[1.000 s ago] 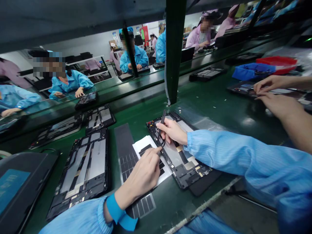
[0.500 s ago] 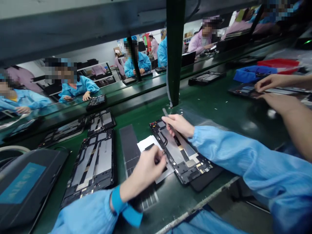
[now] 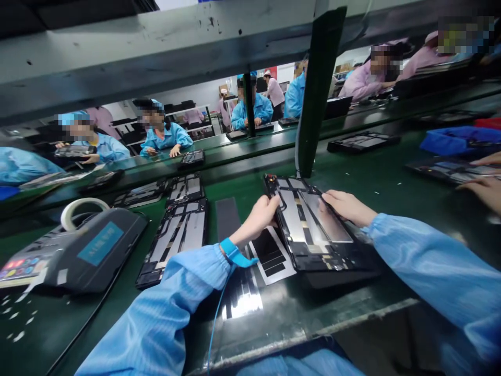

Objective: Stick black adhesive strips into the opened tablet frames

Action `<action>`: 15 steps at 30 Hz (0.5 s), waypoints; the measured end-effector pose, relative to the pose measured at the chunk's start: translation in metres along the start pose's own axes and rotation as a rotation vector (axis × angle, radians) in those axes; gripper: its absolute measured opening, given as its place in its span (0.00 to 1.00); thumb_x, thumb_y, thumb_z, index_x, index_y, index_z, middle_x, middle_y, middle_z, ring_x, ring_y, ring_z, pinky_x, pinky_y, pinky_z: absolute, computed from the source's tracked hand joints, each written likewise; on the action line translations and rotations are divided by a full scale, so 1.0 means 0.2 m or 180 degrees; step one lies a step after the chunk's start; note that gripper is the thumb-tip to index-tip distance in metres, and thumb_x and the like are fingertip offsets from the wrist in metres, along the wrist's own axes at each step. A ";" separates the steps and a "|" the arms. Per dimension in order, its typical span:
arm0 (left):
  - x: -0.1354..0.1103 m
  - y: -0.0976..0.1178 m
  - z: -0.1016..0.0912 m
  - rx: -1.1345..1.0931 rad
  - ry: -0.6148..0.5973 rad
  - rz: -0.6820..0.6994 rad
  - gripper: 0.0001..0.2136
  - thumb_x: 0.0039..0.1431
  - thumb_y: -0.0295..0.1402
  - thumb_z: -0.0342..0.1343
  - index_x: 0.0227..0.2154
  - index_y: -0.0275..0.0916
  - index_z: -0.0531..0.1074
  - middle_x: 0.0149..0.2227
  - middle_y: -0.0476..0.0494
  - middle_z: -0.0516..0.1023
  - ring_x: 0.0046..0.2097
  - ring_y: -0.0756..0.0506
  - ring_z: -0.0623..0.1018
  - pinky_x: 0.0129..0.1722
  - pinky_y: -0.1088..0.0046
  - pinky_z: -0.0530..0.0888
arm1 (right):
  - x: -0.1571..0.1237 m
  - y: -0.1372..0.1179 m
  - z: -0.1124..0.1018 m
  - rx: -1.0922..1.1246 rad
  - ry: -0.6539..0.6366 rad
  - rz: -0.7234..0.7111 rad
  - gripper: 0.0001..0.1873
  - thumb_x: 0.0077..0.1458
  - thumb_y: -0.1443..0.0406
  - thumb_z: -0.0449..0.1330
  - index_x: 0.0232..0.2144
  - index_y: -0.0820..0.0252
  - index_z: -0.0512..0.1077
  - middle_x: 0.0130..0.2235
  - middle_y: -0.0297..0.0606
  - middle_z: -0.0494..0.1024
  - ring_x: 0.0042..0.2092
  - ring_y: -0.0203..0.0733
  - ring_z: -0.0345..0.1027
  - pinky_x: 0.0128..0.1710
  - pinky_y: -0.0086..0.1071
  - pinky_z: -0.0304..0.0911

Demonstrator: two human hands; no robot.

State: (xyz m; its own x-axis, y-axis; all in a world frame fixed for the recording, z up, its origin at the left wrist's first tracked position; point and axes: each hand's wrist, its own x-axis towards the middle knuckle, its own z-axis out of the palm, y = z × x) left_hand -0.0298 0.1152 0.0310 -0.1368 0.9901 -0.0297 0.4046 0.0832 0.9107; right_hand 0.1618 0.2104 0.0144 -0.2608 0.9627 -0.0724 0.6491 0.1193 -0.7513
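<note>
An opened tablet (image 3: pixel 288 206), its silver battery panels and black frame exposed, is held between my two hands, its far end tipped up. My left hand (image 3: pixel 260 215) is closed on its left edge, thumb on top. My right hand (image 3: pixel 348 207) grips the right edge near the far corner, fingers partly hidden. Below the tablet lies a flat black piece (image 3: pixel 340 281). A white sheet with black adhesive strips (image 3: pixel 270 256) rests on the bench beneath my left wrist, beside a dark sheet (image 3: pixel 227 215) and a clear film (image 3: pixel 245 303).
More opened tablets (image 3: pixel 182 232) stand in a row to the left, by a grey tape dispenser (image 3: pixel 113 256) with a tape roll (image 3: pixel 67 216). A green post (image 3: pixel 323 94) rises behind my tablet. At right are a co-worker's hands (image 3: pixel 487 188) and a blue bin (image 3: pixel 446 141).
My right hand held a grey stick-like tool over the tablet; that tool is out of sight now. My left hand moved from above the white sheet to the tablet's edge. The tablet is lifted and turned.
</note>
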 end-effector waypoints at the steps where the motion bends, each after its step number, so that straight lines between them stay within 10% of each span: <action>1: 0.02 0.04 -0.04 -0.0151 0.0149 0.0081 0.10 0.59 0.38 0.42 0.25 0.39 0.57 0.20 0.54 0.64 0.20 0.54 0.67 0.20 0.80 0.66 | 0.01 -0.03 0.00 0.0531 -0.0107 0.0099 0.14 0.59 0.64 0.44 0.22 0.61 0.59 0.15 0.27 0.54 0.14 0.27 0.45 0.14 0.23 0.41; 5: 0.14 0.19 -0.34 -0.0457 0.0632 0.0255 0.09 0.53 0.32 0.51 0.22 0.37 0.58 0.18 0.57 0.58 0.17 0.57 0.62 0.17 0.85 0.61 | 0.08 -0.14 0.04 0.1987 -0.0497 -0.0094 0.12 0.60 0.65 0.44 0.26 0.63 0.59 0.17 0.27 0.57 0.13 0.23 0.39 0.13 0.20 0.33; 9: 0.33 0.20 -0.61 -0.0591 0.1272 0.0193 0.08 0.56 0.29 0.47 0.22 0.35 0.62 0.19 0.54 0.61 0.18 0.56 0.63 0.18 0.83 0.63 | 0.13 -0.12 0.16 0.1724 -0.0519 -0.0383 0.11 0.59 0.63 0.46 0.27 0.63 0.61 0.19 0.28 0.61 0.13 0.22 0.39 0.12 0.21 0.34; 15: 0.67 -0.01 -0.55 -0.0638 0.1965 -0.0117 0.12 0.60 0.35 0.48 0.44 0.34 0.64 0.41 0.43 0.69 0.37 0.49 0.72 0.34 0.69 0.72 | 0.12 -0.04 0.30 0.0494 -0.0165 -0.0973 0.10 0.50 0.64 0.55 0.20 0.63 0.65 0.19 0.33 0.68 0.22 0.31 0.59 0.22 0.24 0.52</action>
State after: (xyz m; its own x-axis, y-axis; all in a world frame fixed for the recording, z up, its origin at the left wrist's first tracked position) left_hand -0.1478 0.2355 0.0698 -0.6661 0.7353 0.1255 0.2214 0.0342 0.9746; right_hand 0.1074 0.2182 -0.0195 -0.4650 0.8740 0.1413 0.4199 0.3582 -0.8339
